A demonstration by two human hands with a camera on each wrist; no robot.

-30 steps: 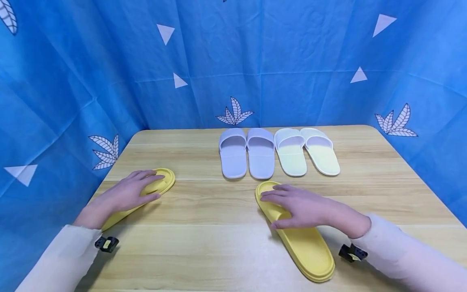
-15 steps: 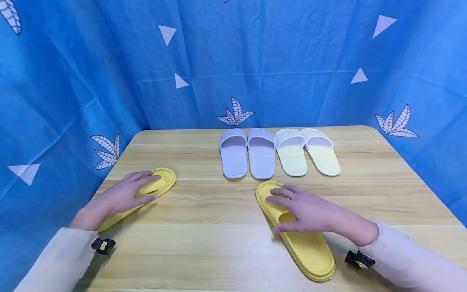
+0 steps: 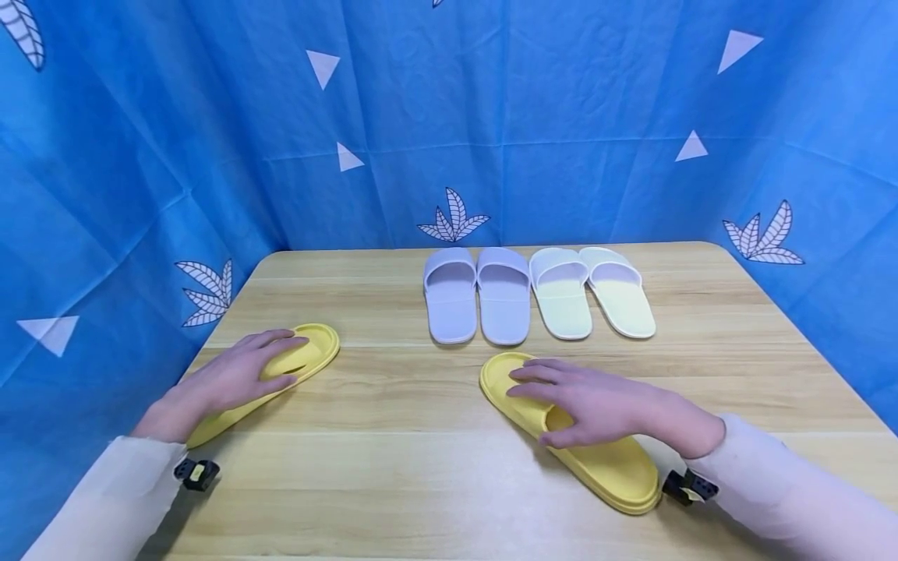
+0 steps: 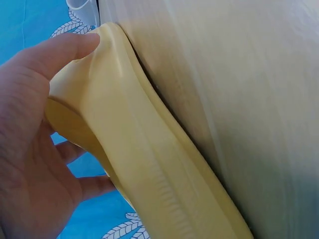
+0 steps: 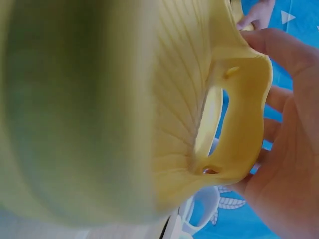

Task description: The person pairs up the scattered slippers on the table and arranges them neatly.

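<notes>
Two yellow slippers lie on the wooden table. At the left, my left hand (image 3: 231, 378) grips the strap of one yellow slipper (image 3: 319, 347); in the left wrist view the thumb is on one side of that slipper (image 4: 134, 124) and the fingers are on the other. Right of centre, my right hand (image 3: 596, 401) spans the strap of the other yellow slipper (image 3: 620, 475), which slants with its toe toward the far left. The right wrist view has thumb and fingers (image 5: 284, 47) at opposite sides of this slipper's strap (image 5: 244, 119).
Behind them stand a pair of lavender slippers (image 3: 450, 312) and a pair of pale green-white slippers (image 3: 567, 312), side by side with toes to the back. The wooden table (image 3: 393, 467) ends at a blue patterned curtain (image 3: 421, 93) at the back and sides.
The right yellow slipper has turned under my right hand, its toe shifting left and its heel moving right and away from me. The left hand and its slipper stay nearly still.
</notes>
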